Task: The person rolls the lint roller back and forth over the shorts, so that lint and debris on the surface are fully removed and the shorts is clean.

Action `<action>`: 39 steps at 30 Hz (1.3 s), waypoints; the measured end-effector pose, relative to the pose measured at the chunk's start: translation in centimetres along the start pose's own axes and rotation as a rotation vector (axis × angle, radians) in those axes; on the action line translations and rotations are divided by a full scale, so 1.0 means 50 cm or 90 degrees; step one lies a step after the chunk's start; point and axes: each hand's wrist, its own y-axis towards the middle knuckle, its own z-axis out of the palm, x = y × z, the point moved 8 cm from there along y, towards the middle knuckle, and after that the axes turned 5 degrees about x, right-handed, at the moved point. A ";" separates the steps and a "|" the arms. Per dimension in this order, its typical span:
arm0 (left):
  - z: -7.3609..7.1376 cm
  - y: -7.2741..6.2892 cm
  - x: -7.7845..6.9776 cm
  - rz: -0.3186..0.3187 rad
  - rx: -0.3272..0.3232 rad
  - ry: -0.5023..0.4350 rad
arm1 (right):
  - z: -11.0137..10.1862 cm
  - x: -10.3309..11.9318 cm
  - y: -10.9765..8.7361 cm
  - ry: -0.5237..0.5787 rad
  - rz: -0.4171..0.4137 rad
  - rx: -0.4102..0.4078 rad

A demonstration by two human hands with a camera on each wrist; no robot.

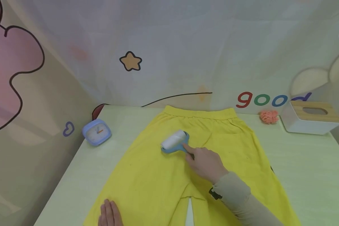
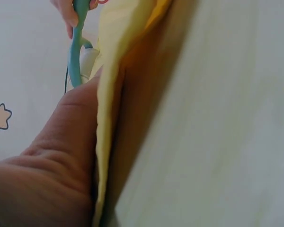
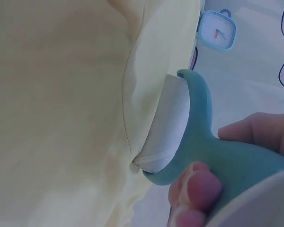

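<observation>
Yellow trousers [image 1: 147,172] lie spread on the table, waistband toward the wall. My right hand [image 1: 206,164] grips the blue handle of a lint roller [image 1: 173,140], whose white roll is on the cloth below the waistband. In the right wrist view, fingers [image 3: 201,189] curl round the handle and the roll [image 3: 168,123] meets the fabric. My left hand [image 1: 110,215] rests with straight fingers on the lower left leg of the trousers. The left wrist view shows that hand [image 2: 61,137] against the cloth's edge; its fingertips are hidden there.
A blue clock [image 1: 97,132] stands at the table's back left. Toward the back right are a pink fluffy bundle [image 1: 269,116] and a white tissue box [image 1: 310,117] with a wooden lid. A printed backdrop [image 1: 172,62] rises behind the table [image 1: 305,169].
</observation>
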 end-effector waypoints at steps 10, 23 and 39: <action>0.002 0.000 -0.004 0.005 0.005 0.013 | -0.022 -0.036 -0.077 0.014 0.012 0.019; -0.001 0.003 0.005 0.009 0.023 0.006 | -0.084 -0.052 -0.168 -0.001 0.061 0.076; 0.007 -0.022 0.026 0.029 -0.025 0.015 | -0.051 0.024 -0.046 -0.024 0.014 0.024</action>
